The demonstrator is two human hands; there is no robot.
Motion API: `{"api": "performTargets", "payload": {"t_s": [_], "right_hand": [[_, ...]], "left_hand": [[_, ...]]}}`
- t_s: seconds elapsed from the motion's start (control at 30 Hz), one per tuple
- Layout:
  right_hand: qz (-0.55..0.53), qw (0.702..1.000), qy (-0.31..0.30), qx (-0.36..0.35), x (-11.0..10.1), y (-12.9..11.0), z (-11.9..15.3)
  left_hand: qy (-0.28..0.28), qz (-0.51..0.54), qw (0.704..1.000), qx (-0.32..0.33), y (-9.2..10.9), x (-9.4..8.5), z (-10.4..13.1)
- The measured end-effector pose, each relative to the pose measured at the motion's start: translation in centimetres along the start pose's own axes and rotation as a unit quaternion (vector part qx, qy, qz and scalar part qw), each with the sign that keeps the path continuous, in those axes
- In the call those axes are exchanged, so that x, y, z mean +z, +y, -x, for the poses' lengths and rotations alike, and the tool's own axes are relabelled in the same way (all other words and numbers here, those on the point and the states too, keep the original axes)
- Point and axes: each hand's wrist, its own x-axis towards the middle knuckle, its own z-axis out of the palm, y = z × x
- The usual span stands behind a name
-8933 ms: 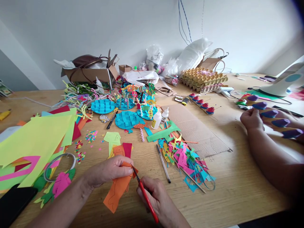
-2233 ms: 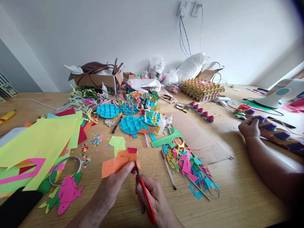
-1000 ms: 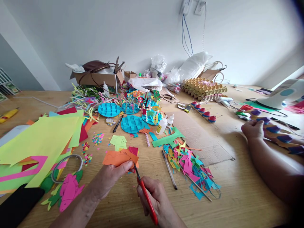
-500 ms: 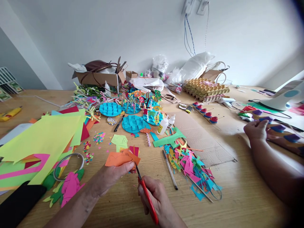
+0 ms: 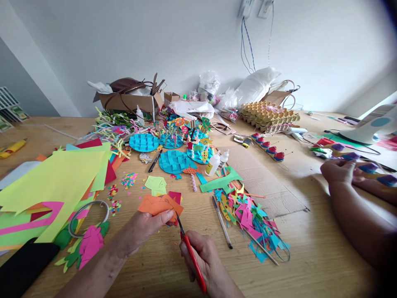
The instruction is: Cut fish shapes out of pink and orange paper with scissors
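Note:
Orange paper (image 5: 153, 204) with a drawn outline is pinched in my left hand (image 5: 155, 223), thumb on top. My right hand (image 5: 203, 256) grips the red handles of the scissors (image 5: 194, 260), whose dark blades meet the paper's right edge. Behind the orange sheet lie a pale green paper with a fish drawing (image 5: 156, 183) and a bit of red paper (image 5: 175, 197). Cut pink paper shapes (image 5: 91, 244) rest on green ones to the left of my left forearm. How far the blades have closed is hard to tell.
Coloured sheets (image 5: 58, 174) and a tape roll (image 5: 89, 218) lie left. Blue round pieces (image 5: 176, 161), glue bottles (image 5: 212, 164), paper scraps (image 5: 248, 215), a pen (image 5: 222, 222) and cardboard (image 5: 263, 182) spread beyond. At right, another person's hands (image 5: 338, 170) hold a painted egg-carton strip (image 5: 369, 167).
The orange paper and my left hand have shifted only slightly. The other person's hands have moved a little to the right and down.

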Motion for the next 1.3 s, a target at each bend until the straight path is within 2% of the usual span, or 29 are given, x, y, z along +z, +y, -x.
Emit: {"api": "performTargets", "payload": {"t_s": [0.13, 0.37, 0.53, 0.77, 1.03, 1.3], "right_hand": [[-0.003, 1.0, -0.002, 0.002, 0.1, 0.1, 0.0], [-0.017, 1.0, -0.004, 0.005, 0.1, 0.1, 0.0], [-0.004, 1.0, -0.002, 0.001, 0.0, -0.1, 0.0], [0.002, 1.0, -0.009, 0.004, -0.1, -0.1, 0.0], [0.021, 1.0, -0.001, 0.004, 0.0, 0.0, -0.1], [0.0, 1.0, -0.002, 0.014, 0.1, -0.2, -0.1]], "left_hand": [[0.025, -0.003, 1.0, 0.008, -0.3, 0.0, 0.0], [-0.008, -0.002, 1.0, -0.007, -1.1, -0.4, 0.1], [-0.015, -0.022, 1.0, -0.008, -0.7, -0.5, 0.1], [-0.056, -0.025, 0.998, -0.006, -0.4, -1.0, 0.0], [0.018, -0.046, 0.999, 0.023, -0.1, -0.4, -0.1], [-0.028, -0.056, 0.997, 0.035, -0.5, -0.5, 0.0]]}}
